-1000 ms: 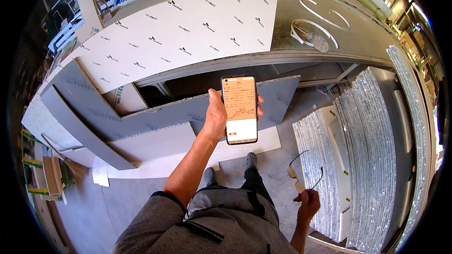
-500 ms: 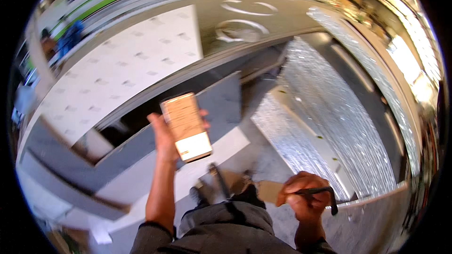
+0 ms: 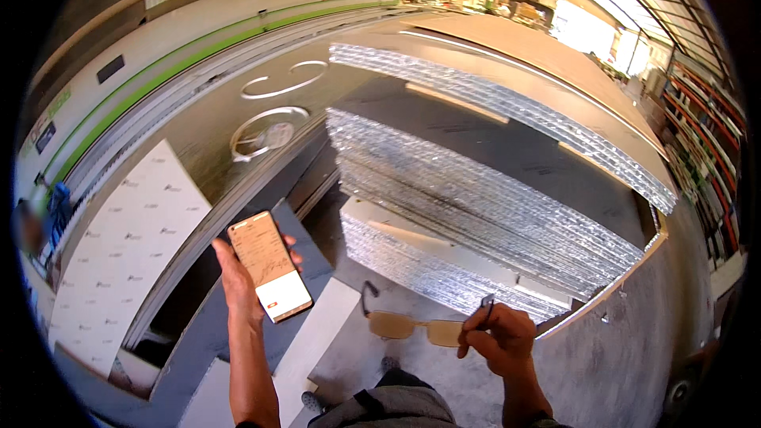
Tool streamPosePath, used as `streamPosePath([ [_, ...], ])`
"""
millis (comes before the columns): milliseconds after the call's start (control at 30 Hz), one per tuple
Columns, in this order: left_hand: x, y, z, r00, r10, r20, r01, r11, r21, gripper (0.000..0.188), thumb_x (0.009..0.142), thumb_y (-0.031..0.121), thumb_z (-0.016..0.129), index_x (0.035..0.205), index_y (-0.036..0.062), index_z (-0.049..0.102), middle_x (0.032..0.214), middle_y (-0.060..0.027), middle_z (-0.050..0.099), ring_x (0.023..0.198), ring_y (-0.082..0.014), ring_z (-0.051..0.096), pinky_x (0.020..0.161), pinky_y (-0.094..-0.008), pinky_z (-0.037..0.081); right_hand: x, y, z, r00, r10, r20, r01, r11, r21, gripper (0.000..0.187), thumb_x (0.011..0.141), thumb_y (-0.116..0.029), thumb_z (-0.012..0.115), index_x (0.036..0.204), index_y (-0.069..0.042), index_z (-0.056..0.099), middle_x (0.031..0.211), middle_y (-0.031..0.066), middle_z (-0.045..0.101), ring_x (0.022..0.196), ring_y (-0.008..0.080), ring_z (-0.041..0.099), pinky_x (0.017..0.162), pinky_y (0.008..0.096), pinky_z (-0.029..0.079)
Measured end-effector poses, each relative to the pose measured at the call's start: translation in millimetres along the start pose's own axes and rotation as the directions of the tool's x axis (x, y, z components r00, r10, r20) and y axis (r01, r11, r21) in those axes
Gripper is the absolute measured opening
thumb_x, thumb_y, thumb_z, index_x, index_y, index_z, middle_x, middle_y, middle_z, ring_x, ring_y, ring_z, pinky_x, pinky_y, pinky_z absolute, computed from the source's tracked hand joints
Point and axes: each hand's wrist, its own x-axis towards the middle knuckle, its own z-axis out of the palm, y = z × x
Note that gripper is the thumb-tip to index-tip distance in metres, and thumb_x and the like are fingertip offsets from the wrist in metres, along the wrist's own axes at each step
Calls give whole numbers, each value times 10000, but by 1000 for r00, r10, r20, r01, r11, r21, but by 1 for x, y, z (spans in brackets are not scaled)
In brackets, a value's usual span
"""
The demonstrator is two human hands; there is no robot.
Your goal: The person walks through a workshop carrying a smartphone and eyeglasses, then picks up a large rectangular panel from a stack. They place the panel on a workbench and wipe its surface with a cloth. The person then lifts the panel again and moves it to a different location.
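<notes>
My left hand is wrapped round a smartphone, which lies face up along the palm with its screen lit. Thumb on one side and fingertips on the other grip its edges. To the right, my right hand pinches a pair of glasses by one temple, close to the hinge. Their brownish lenses hang level over the grey floor, and the other dark temple sticks up at the far left end. Both hands are apart from the boards around them.
Stacked panels with silvery, shiny edges stand ahead and to the right. A white patterned sheet and dark boards lie left. Behind is a long machine with a green stripe. A person in blue is at the left edge; a board rack stands right.
My view has swung right and up, bringing more of the panel stack into sight. The phone stays in my left hand. The glasses have turned, so both lenses now show plainly.
</notes>
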Motion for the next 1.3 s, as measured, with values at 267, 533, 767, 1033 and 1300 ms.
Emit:
streamPosePath([
  [267,118,-63,230,915,-184,360,196,981,3,767,944,688,241,1172,17,536,916,-165,655,761,-273,685,619,-382,592,23,-10,-192,934,-157,-322,70,961,-266,27,911,48,522,893,44,542,764,113,615,620,151,633,571,274,534],
  [533,214,-99,423,742,-130,657,68,991,119,800,922,703,319,1195,-22,521,931,-192,669,824,-290,704,665,-401,598,135,-48,-335,822,-356,-444,20,798,-602,129,948,-86,587,952,42,585,760,40,602,605,94,591,559,245,501],
  [767,294,-152,526,706,-246,664,143,968,206,753,928,661,388,1158,-48,501,895,-236,659,784,-321,703,644,-411,600,201,-9,-408,794,-493,-355,-168,384,-908,139,857,-82,675,972,-7,695,812,150,687,646,223,662,608,328,518],
  [1033,335,-204,572,791,-214,573,98,969,227,756,865,547,638,1044,-173,491,925,-259,625,738,-344,687,618,-436,581,226,2,-419,858,-405,-314,-297,108,-949,182,802,-149,701,974,-94,727,936,110,704,739,302,670,726,402,519],
  [1300,387,-234,576,768,-64,637,-277,864,420,691,758,580,731,951,-80,659,942,-170,657,740,-223,664,624,-362,537,233,-5,-384,797,-356,-488,-435,221,-873,441,834,-177,701,1251,-70,605,1134,173,663,829,282,691,776,379,526],
])
